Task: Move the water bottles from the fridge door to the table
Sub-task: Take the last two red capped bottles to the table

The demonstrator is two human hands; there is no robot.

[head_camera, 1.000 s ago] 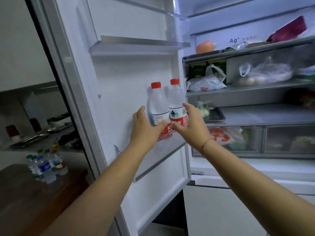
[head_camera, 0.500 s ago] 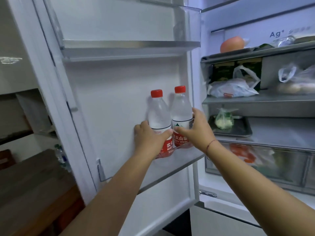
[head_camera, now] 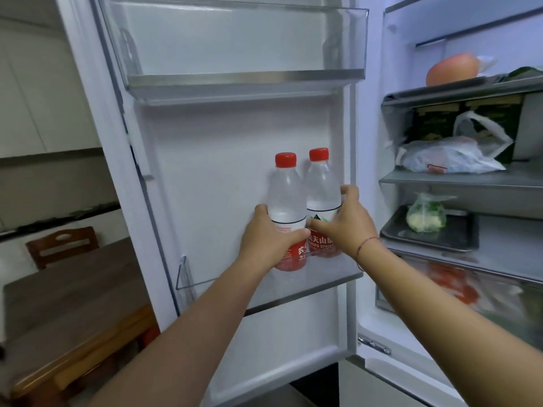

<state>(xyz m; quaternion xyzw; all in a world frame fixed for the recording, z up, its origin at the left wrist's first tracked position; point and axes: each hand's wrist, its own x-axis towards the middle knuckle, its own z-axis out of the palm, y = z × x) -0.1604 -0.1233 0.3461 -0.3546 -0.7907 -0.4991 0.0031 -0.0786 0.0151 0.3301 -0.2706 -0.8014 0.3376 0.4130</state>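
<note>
Two clear water bottles with red caps and red labels stand side by side in the lower shelf (head_camera: 264, 284) of the open fridge door. My left hand (head_camera: 269, 240) is wrapped around the left bottle (head_camera: 285, 195) at its label. My right hand (head_camera: 345, 223) grips the right bottle (head_camera: 320, 183) from the right side. Both bottles are upright, with their bases down in the shelf. The brown wooden table (head_camera: 67, 292) shows at the lower left, beyond the door's edge.
An empty clear door shelf (head_camera: 235, 74) hangs above the bottles. The fridge interior on the right holds plastic bags (head_camera: 449, 155), a metal tray (head_camera: 429, 235) and an orange fruit (head_camera: 454, 69). A wooden chair (head_camera: 63, 245) stands behind the table.
The view has swung right and closer to the door, so the bottles on the table have left the frame. Both hands have closed more firmly around the two bottles.
</note>
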